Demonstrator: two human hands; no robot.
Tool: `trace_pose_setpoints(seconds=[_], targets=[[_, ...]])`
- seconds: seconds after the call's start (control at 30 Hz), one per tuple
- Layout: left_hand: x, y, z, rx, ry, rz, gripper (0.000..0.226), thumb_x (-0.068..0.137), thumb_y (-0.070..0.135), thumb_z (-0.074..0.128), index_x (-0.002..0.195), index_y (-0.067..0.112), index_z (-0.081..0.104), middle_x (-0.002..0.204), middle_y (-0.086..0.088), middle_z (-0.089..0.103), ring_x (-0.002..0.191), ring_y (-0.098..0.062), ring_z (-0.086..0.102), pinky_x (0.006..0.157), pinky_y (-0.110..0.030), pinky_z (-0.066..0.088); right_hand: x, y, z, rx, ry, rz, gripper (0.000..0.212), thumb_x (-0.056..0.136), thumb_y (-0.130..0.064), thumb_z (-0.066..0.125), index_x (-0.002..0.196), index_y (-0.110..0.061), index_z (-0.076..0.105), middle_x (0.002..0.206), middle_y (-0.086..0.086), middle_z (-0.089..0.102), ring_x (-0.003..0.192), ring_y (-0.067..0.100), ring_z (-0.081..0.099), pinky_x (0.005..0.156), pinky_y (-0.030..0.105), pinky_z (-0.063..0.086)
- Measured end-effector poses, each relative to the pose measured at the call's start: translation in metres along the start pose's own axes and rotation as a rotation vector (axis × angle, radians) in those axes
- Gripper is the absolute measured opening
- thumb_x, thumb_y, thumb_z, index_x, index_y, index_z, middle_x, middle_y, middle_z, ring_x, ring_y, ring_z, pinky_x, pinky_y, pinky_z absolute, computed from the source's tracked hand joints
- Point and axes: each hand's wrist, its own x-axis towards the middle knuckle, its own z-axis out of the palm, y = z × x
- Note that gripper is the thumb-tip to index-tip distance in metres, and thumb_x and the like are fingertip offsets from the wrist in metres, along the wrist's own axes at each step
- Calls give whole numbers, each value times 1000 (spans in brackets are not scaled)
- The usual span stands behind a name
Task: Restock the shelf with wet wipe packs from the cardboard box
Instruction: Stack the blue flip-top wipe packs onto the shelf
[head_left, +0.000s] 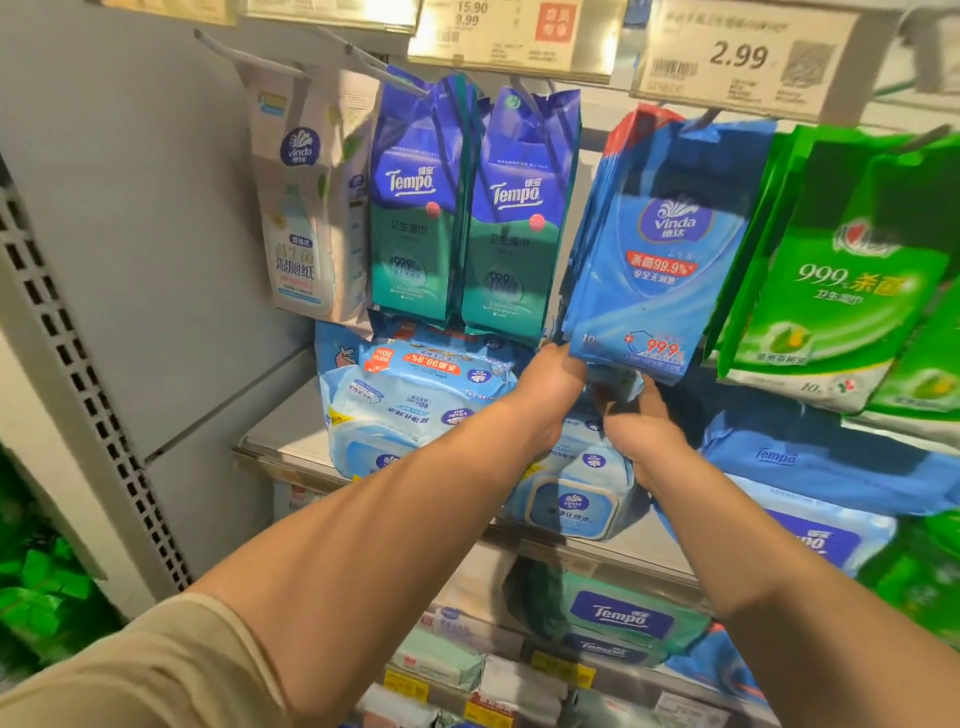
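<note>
While both hands lift the hanging blue packs (660, 270) from below, left hand (553, 374) and right hand (641, 426) fingers grip their bottom edge, apparently steadying them on the hook (704, 118).

Light: bright, coming from above.
Glare: the price tags (743, 57) at the top shine almost white.
Shadows: dark under the hanging blue packs (660, 249).
Blur: the green packs (852, 270) on the right look smeared (edges too).
Edges: the shelf post (78, 364) bends and leans.
</note>
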Motion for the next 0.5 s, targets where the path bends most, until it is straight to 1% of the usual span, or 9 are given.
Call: trace_pose_setpoints(seconds=[0.07,0.1,0.13,0.17,0.23,0.3,0.37,0.43,0.5], targets=[[16,-12,6,11,33,29,81,64,53,56,133,10,59,135,-19,62,119,-34,60,92,-38,49,7,5,1,-104,-35,41,67,97,-47,59,155,-25,34,151,8,50,130,35,54,102,39,43],[24,-20,9,48,48,37,83,58,54,53,130,13,60,133,-21,62,121,-38,60,99,-46,51,9,6,1,-144,-56,76,67,96,-43,60,155,-22,35,151,10,50,130,36,54,101,38,45],[26,-25,11,101,56,42,80,59,52,50,131,17,59,133,-20,61,124,-40,58,104,-53,49,10,7,0,-165,-68,105,65,95,-38,60,153,-19,37,150,13,50,130,35,54,102,39,46],[17,-24,10,144,62,58,74,66,48,47,135,21,56,137,-16,60,128,-38,55,108,-55,45,8,6,-1,-174,-73,119,63,96,-35,60,152,-16,38,149,15,50,130,36,54,103,40,47],[-20,-18,5,206,107,122,62,82,46,42,140,26,53,142,-6,57,133,-30,49,113,-47,38,-3,3,-3,-141,-56,115,69,97,-43,58,155,-16,33,151,17,48,132,38,54,106,42,46],[-49,-27,3,196,160,218,49,97,42,52,143,24,52,146,0,54,137,-20,45,113,-34,34,-16,3,-7,-60,-32,74,78,96,-51,59,161,-28,22,149,18,52,127,40,57,105,42,47],[-66,-46,3,183,202,337,45,102,32,57,146,24,51,149,5,50,140,-10,41,116,-28,28,-26,2,-12,-106,-53,10,81,97,-49,61,162,-39,13,146,17,54,123,38,60,103,40,48],[-68,-61,4,217,245,409,41,102,26,58,143,24,54,147,6,50,140,-9,40,119,-29,28,-30,-4,-15,-253,-104,-36,80,99,-50,57,162,-36,11,160,14,39,134,38,52,107,40,42],[-62,-65,7,259,263,446,39,101,23,58,141,23,55,146,4,51,139,-11,40,118,-33,29,-33,-14,-19,-407,-129,-90,70,103,-49,50,161,-31,17,168,10,20,145,37,40,112,41,37]])
